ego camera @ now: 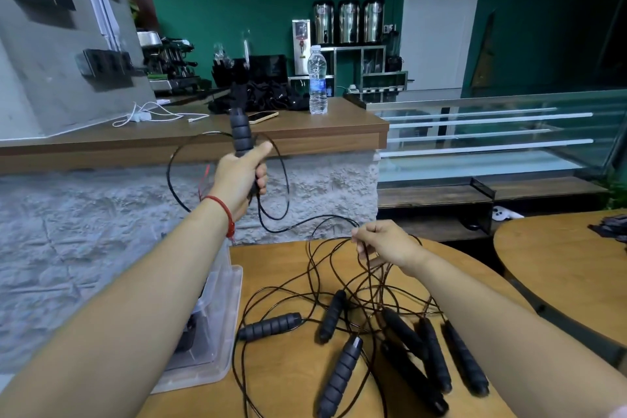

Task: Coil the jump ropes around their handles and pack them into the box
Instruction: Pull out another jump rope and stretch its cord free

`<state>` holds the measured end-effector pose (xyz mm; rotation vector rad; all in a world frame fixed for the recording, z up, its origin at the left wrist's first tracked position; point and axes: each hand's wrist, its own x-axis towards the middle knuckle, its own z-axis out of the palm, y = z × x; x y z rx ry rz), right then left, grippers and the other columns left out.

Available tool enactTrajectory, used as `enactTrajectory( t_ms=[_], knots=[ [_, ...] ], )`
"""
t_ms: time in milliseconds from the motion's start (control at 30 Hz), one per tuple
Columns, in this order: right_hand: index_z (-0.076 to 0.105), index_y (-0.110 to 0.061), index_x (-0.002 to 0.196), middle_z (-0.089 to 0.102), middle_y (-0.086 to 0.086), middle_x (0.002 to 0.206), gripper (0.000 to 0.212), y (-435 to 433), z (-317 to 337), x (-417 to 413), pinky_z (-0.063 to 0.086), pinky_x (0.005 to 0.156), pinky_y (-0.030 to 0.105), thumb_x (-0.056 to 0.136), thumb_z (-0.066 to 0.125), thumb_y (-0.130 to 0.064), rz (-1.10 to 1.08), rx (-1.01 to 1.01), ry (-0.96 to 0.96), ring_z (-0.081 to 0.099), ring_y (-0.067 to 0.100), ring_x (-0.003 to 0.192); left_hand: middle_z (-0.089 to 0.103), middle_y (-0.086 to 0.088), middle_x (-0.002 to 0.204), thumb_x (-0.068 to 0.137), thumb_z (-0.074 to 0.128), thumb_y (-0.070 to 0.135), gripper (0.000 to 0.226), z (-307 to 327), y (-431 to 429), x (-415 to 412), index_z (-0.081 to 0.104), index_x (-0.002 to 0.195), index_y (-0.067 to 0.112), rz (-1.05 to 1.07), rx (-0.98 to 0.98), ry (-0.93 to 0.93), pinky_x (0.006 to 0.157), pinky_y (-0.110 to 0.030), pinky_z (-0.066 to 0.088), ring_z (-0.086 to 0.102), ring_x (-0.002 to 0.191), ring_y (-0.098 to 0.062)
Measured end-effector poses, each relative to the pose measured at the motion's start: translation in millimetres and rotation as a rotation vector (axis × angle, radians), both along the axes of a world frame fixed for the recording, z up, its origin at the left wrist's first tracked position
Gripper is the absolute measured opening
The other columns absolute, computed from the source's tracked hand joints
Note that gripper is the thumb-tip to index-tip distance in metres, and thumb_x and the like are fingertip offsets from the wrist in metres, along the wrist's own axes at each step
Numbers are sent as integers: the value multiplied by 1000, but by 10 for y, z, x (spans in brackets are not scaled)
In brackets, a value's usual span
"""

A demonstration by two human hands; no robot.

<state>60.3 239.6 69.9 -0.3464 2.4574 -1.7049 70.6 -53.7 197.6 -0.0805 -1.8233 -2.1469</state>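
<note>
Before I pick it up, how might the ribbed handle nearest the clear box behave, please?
The ribbed handle looks cylindrical, so it may roll if nudged. Its ribs probably give a sure grip. Its thin cord lies looped among the others, so it will likely trail floppily and snag.

Wooden table with loose jump ropes

Several black handles lie flat across its near half, their thin cords tangled in overlapping loops among them. A clear box is at its left edge; whether it rests on the top is unclear.
</note>
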Motion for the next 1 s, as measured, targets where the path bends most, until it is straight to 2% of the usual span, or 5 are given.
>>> enactTrajectory(
  t_ms=[200,433,633,767,1000],
  knots=[
    [71,-16,87,69,1,79,28,-221,362,11,55,68,35,106,64,-35,-24,-110,83,67,16,74,55,-4,60,95,78,31,29,-333,304,67,61,78,15,-61,-108,-65,49,-27,42,46,47,-18],
    [72,-3,85,68,9,73,35,-483,703,76,49,63,38,103,69,-33,9,-70,261,62,23,67,65,-6,69,96,76,37,28,-604,686,145,74,91,10,-125,-212,-134,51,-28,46,53,50,-15],
    [73,-7,87,73,14,76,25,-581,846,113,58,68,48,105,63,-21,23,87,426,66,22,67,65,-10,78,90,79,48,38,-625,821,147,73,104,13,-219,-9,-233,48,-27,44,53,52,-15],
    [70,-12,80,71,8,68,24,-599,846,179,58,65,37,102,70,-22,49,126,449,67,19,62,59,-1,77,98,70,31,15,-551,845,174,66,94,18,-225,116,-247,46,-26,43,57,58,-13],
    [63,-2,95,70,12,79,22,-623,685,188,58,63,26,100,74,-20,107,52,360,71,22,67,66,2,69,102,70,32,27,-321,771,126,58,83,17,-176,260,-194,60,-31,58,68,67,-15]
  ],
)
